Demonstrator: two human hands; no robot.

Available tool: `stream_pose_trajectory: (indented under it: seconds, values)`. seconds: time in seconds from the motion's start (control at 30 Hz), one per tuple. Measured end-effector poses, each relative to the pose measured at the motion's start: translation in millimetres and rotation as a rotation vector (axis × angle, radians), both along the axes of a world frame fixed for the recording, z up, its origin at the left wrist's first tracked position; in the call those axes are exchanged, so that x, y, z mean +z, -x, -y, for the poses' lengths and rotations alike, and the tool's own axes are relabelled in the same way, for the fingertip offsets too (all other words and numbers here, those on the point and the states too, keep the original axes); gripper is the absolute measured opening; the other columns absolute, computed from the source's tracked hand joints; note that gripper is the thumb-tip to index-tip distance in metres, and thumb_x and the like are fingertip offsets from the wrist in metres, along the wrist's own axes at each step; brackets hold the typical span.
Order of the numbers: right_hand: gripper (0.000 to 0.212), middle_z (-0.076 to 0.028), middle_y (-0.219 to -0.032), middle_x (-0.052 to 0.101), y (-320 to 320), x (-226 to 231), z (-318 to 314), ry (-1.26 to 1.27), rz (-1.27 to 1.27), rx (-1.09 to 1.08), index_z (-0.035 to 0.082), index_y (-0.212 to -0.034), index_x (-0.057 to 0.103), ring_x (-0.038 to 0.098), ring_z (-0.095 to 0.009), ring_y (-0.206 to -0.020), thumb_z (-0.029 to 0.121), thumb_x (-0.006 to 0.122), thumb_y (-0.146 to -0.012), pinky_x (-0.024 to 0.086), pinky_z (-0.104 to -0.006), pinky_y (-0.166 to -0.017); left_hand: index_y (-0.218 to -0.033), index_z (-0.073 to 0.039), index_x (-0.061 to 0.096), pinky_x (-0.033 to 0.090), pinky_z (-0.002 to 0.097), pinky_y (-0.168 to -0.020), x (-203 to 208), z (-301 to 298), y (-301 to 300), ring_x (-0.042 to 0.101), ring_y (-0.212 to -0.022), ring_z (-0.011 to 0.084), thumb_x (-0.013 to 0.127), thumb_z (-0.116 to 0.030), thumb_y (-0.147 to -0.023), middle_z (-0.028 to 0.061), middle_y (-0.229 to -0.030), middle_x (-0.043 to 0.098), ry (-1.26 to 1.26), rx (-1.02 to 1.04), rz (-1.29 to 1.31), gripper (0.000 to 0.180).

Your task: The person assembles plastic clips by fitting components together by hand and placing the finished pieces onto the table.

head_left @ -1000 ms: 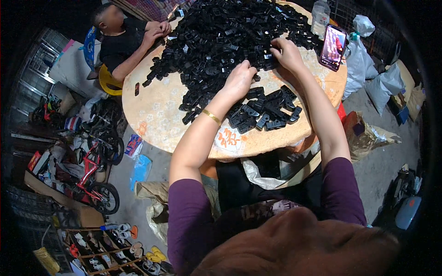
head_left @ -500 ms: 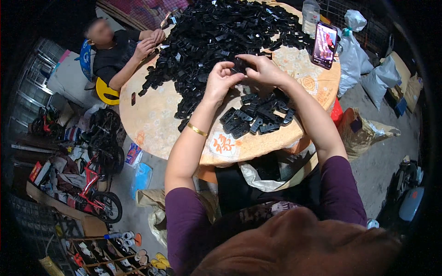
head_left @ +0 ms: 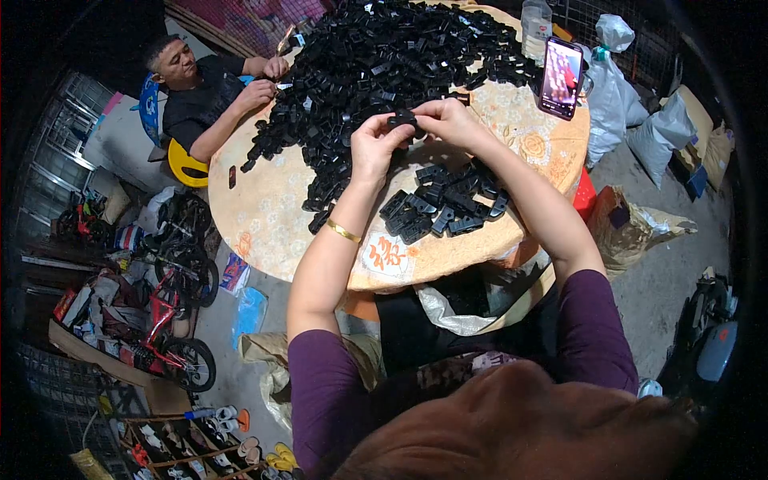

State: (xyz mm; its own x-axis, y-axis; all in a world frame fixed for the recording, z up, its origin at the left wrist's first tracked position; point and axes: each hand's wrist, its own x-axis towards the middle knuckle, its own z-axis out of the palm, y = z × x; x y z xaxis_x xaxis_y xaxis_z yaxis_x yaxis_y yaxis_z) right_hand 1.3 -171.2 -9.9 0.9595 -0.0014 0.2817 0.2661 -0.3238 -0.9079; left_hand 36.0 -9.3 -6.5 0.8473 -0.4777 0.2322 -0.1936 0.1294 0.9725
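Observation:
Between my two hands is a small black plastic part [head_left: 402, 118], held over the near edge of the big heap. My left hand [head_left: 374, 146], below a gold bangle, pinches it from the left. My right hand [head_left: 450, 122] grips its other side with thumb and forefinger. Just beyond my fingers rises a large heap of similar black plastic parts [head_left: 384, 56]. Nearer me, between my forearms, lies a smaller pile of black parts [head_left: 448, 202]. The held part's exact kind cannot be made out.
A round table [head_left: 264, 216] with a patterned orange cloth carries everything. A lit phone [head_left: 562, 78] stands at the right, near a clear plastic jug [head_left: 536, 32]. At the far left another person's hands [head_left: 260, 92] work at the heap. White sacks [head_left: 612, 112] stand beyond the right edge.
My hands have drawn closer together and closed on the black part, which now shows between the fingertips. The other person's hands have moved slightly apart.

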Motion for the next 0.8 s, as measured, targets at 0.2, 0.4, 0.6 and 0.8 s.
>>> stream_pose_trajectory:
  seconds: [0.2, 0.4, 0.6, 0.8]
  values:
    - [0.023, -0.011, -0.09, 0.062, 11, -2, -17, 0.456, 0.502, -0.292, 0.008, -0.095, 0.064, 0.059, -0.028, -0.076, 0.013, 0.054, -0.075, 0.048, -0.034, -0.067, -0.115, 0.006, 0.045, 0.048, 0.0223, -0.071, -7, 8, 6, 0.058, -0.081, 0.012, 0.062, 0.001, -0.075, 0.0093, -0.099, 0.058, 0.167, 0.034, -0.069, 0.044]
    - [0.043, -0.012, -0.112, 0.055, -2, -10, -8, 0.04, 0.353, 0.037, 0.001, -0.121, 0.045, 0.055, -0.016, -0.096, 0.023, 0.053, -0.085, 0.047, -0.0274, -0.076, -0.118, 0.005, 0.041, 0.05, 0.0231, -0.073, 1, 3, -1, 0.059, -0.084, 0.0154, 0.057, 0.003, -0.078, 0.0132, -0.101, 0.058, 0.326, -0.161, -0.256, 0.043]
    - [0.041, -0.008, -0.099, 0.059, 2, 7, 12, -0.285, -0.06, 0.298, 0.004, -0.12, 0.047, 0.057, -0.01, -0.08, 0.026, 0.053, -0.086, 0.048, -0.0233, -0.069, -0.116, 0.003, 0.04, 0.049, 0.0234, -0.069, 22, -8, 9, 0.06, -0.079, 0.0154, 0.057, 0.002, -0.078, 0.011, -0.092, 0.06, 0.185, -0.156, -0.042, 0.041]
    - [0.036, -0.013, -0.101, 0.061, -10, -3, 72, 0.424, 0.148, -0.43, 0.002, -0.109, 0.055, 0.059, -0.021, -0.091, 0.016, 0.057, -0.076, 0.047, -0.0297, -0.078, -0.115, -0.007, 0.043, 0.045, 0.0292, -0.061, 22, -3, 39, 0.055, -0.064, 0.0207, 0.062, -0.014, -0.074, 0.013, -0.077, 0.057, -0.635, -0.217, 0.791, 0.046]
